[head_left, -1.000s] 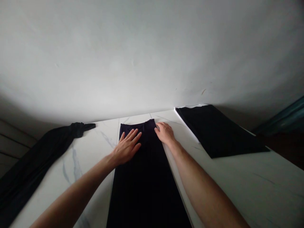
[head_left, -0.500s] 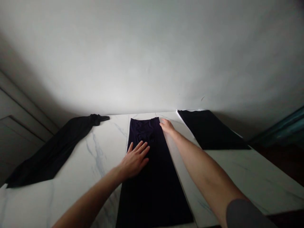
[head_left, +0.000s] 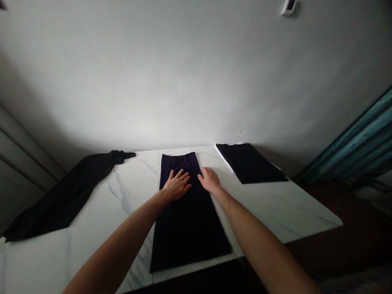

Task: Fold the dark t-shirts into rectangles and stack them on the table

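Note:
A dark garment point(head_left: 190, 228), navy near its waistband end, lies folded into a long flat strip on the white marbled table point(head_left: 122, 196). My left hand point(head_left: 177, 185) rests flat on its upper part, fingers spread. At the garment's right edge lies my right hand point(head_left: 210, 179), fingers stretched out, its thumb touching the cloth. Some creases show in the cloth just beyond my left hand. Neither hand grips anything.
A crumpled black garment point(head_left: 61, 196) lies along the table's left side. A folded black cloth point(head_left: 251, 163) with a white edge lies at the back right. Behind the table rises a grey wall point(head_left: 183, 81); a teal curtain point(head_left: 358, 147) hangs at right.
My right hand has come nearer along the garment's right edge, away from its top corner. My left hand stays flat on the cloth. The camera view has shifted, showing more floor at right.

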A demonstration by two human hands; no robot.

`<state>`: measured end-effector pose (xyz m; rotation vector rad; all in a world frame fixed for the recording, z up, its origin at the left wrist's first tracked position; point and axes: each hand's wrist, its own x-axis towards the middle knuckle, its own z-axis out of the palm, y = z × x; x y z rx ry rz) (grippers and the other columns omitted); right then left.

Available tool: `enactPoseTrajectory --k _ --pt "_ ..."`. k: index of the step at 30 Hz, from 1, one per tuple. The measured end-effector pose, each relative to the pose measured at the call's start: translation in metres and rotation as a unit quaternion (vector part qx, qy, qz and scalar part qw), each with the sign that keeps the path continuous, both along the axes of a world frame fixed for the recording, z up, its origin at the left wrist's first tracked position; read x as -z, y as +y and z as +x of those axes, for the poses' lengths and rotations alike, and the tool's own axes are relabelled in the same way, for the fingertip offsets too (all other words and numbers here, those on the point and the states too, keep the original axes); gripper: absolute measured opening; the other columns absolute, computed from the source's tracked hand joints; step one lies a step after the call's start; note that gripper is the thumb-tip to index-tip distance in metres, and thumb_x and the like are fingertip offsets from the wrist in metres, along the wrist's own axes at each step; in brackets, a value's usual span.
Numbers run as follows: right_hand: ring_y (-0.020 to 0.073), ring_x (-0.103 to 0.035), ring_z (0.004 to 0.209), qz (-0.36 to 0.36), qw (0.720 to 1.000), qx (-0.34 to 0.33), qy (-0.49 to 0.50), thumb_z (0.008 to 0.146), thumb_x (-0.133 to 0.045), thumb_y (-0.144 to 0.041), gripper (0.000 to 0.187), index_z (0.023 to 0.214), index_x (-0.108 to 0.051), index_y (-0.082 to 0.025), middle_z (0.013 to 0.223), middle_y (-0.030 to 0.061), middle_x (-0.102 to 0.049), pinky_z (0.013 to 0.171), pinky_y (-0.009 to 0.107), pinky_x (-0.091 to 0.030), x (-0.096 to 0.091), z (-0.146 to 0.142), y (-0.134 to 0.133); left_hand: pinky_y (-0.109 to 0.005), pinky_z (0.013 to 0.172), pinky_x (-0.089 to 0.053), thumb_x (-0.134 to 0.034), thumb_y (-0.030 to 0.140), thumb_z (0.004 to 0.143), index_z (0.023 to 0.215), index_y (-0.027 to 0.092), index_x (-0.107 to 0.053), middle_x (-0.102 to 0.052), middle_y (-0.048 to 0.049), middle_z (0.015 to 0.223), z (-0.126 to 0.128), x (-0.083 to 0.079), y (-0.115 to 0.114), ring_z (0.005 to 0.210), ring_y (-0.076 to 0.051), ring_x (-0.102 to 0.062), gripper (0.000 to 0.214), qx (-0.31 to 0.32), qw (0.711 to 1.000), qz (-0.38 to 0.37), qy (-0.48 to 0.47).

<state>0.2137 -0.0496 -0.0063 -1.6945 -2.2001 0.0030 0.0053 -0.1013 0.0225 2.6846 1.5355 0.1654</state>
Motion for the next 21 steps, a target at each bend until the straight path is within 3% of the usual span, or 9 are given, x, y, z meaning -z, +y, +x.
enactPoseTrajectory --k 7,14,21 --pt "0.0231 -0.057 0.126 -0.001 1.0 0.002 -0.009 0.099 -0.049 -0.032 0.043 0.137 -0.057 -0.013 0.135 0.0153 -0.064 0.11 0.034 -0.038 -0.004 -0.001 -0.001 -0.075 0.118 -0.015 -0.033 0.047 0.105 0.152 0.024 -0.046 -0.04 -0.0083 0.163 0.004 0.0 -0.01 0.155 -0.036 -0.02 0.054 -0.006 1.0 0.003 -0.002" --pt "0.0224 -0.057 0.126 -0.021 1.0 -0.013 -0.013 0.101 -0.048 -0.032 0.042 0.138 -0.057 -0.013 0.134 0.0155 -0.065 0.108 0.033 -0.039 -0.012 -0.003 -0.004 -0.074 0.119 -0.014 -0.034 0.05 0.105 0.153 0.026 -0.043 -0.037 -0.008 0.164 0.01 0.002 -0.038 0.156 -0.034 -0.018 0.055 0.044 0.999 0.008 -0.003" --pt "0.0279 -0.046 0.139 -0.048 0.998 -0.021 -0.045 0.102 -0.044 -0.039 0.054 0.148 -0.048 -0.011 0.149 0.0201 -0.052 0.115 0.042 -0.032 -0.008 0.001 -0.018 -0.074 0.118 -0.016 -0.038 0.044 0.105 0.151 0.021 -0.046 -0.044 -0.0136 0.159 0.012 0.001 -0.041 0.152 -0.035 -0.028 0.052 0.039 0.999 -0.004 0.0"
